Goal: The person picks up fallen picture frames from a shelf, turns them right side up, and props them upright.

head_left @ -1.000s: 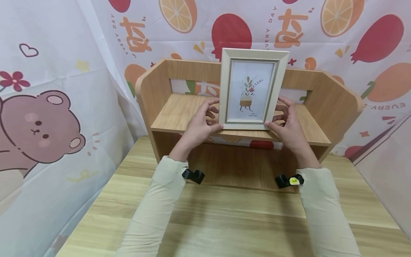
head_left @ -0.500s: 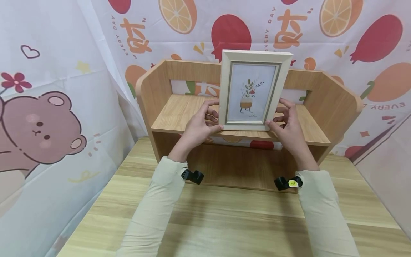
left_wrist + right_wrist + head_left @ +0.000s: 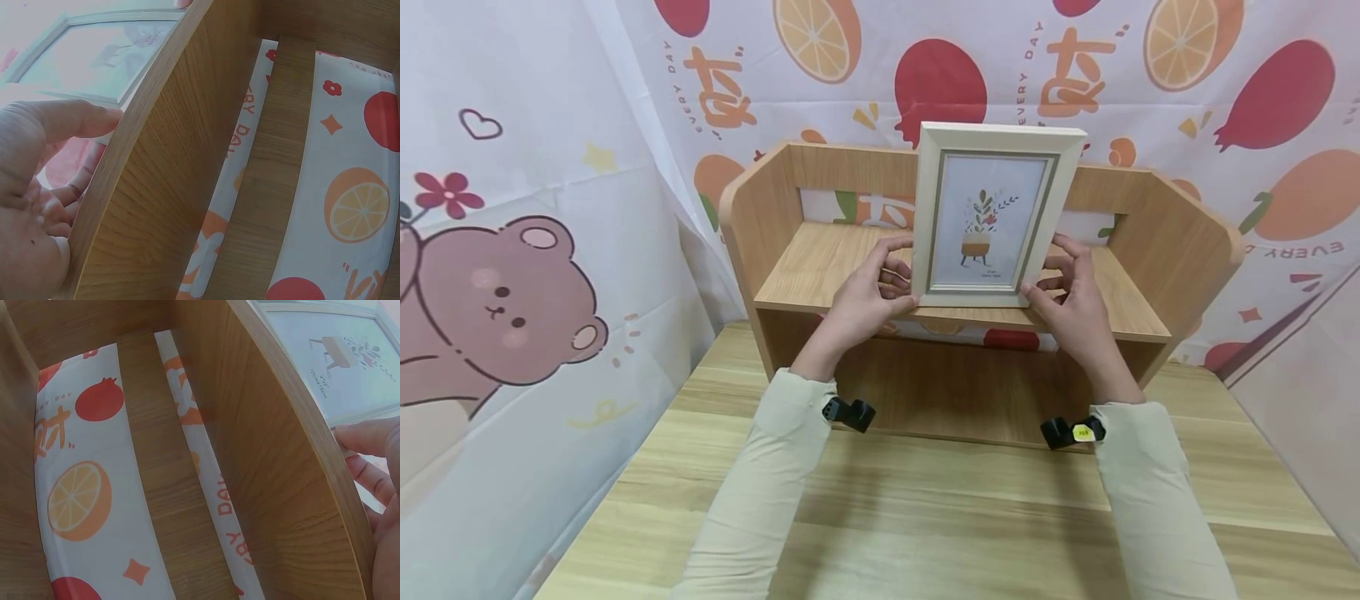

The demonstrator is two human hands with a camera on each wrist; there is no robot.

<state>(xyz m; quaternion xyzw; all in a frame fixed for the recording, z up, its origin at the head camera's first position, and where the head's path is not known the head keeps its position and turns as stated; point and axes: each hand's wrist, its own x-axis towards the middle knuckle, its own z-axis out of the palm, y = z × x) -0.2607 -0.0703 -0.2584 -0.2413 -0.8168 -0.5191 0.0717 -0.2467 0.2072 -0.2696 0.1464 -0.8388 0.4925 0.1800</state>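
A cream picture frame [image 3: 927, 217] stands upright, leaning slightly back, on the upper board of a wooden desktop shelf [image 3: 808, 258]. Inside it is a print of a potted plant. My left hand [image 3: 871, 287] holds the frame's lower left side, thumb at the bottom corner and fingers curled behind the edge. On the opposite side my right hand [image 3: 1072, 287] grips the lower right edge the same way. In the left wrist view the left thumb [image 3: 94, 120] lies by the frame's corner. The right thumb [image 3: 362, 436] touches the frame's corner in the right wrist view.
The shelf stands on a wood-grain table [image 3: 955, 517] and has tall side panels [image 3: 1187, 242]. Beneath the upper board is a lower compartment [image 3: 955, 383]. A fruit-print cloth [image 3: 865, 75] hangs behind, and a bear-print cloth [image 3: 625, 250] hangs at the left.
The frame's top has tipped slightly toward me and its base has barely moved. Both hands have kept their hold with little movement.
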